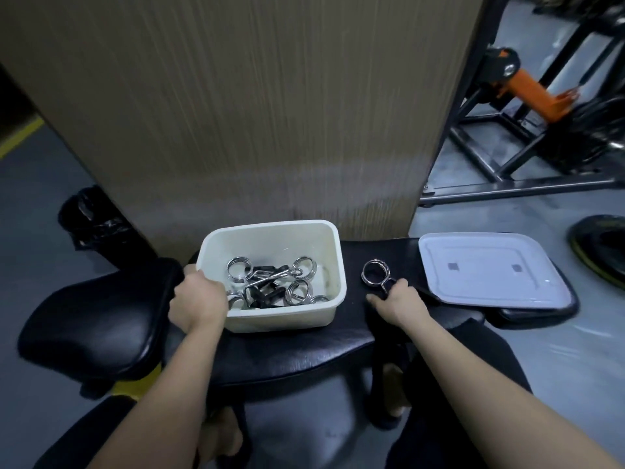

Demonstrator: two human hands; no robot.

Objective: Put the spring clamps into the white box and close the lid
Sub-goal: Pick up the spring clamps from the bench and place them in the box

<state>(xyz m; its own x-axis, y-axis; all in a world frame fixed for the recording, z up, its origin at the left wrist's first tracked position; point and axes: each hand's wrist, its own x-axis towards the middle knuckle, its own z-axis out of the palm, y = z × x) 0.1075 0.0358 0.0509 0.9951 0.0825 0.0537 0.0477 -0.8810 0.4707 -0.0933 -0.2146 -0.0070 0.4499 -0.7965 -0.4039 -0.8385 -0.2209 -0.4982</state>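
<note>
In the head view, a glossy white plastic box [270, 275], rectangular with rounded corners, is gripped at its near left rim by the left hand [198, 304], several chrome coil spring clamps [267, 282] lying just beyond those fingers on the black padded table [304, 353]. The right hand [397, 304] is closed on the handles of one more spring clamp [376, 272], its wire ring projecting past the fingers; the handles are hidden by the hand. The flat white lid [487, 272] lies just right of that hand.

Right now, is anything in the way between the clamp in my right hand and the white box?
Nothing visible. The right hand holds the spring clamp on the bench; only bare black padding separates it from the open white box.
</note>
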